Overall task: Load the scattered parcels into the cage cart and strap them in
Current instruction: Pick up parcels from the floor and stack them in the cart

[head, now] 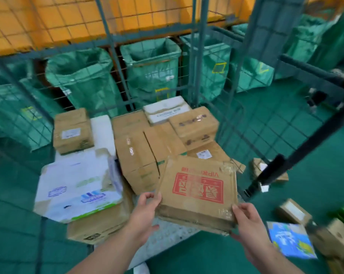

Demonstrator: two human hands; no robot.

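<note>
Head view. Both hands hold one flat cardboard box (pixel 198 190) with red print, at its near corners. The left hand (pixel 145 210) curls round the left corner. The right hand (pixel 250 220) has its thumb on top and its fingers underneath. The box is tilted, between the hands and above the open front of the cage cart (pixel 192 56). Whether its far edge rests on the load cannot be determined.

Beyond the hands, the cart already carries a layer of parcels: brown boxes (pixel 135 153) ahead and a large white box (pixel 78 184) left of the left hand.

Right of the right hand, a small box (pixel 293 211) and a blue packet (pixel 289 240) lie on the green floor (pixel 206 258), with more cartons beside them.

Assessment: loading is well advanced but incomplete. No strap is seen across the load, so strapping appears outstanding.
</note>
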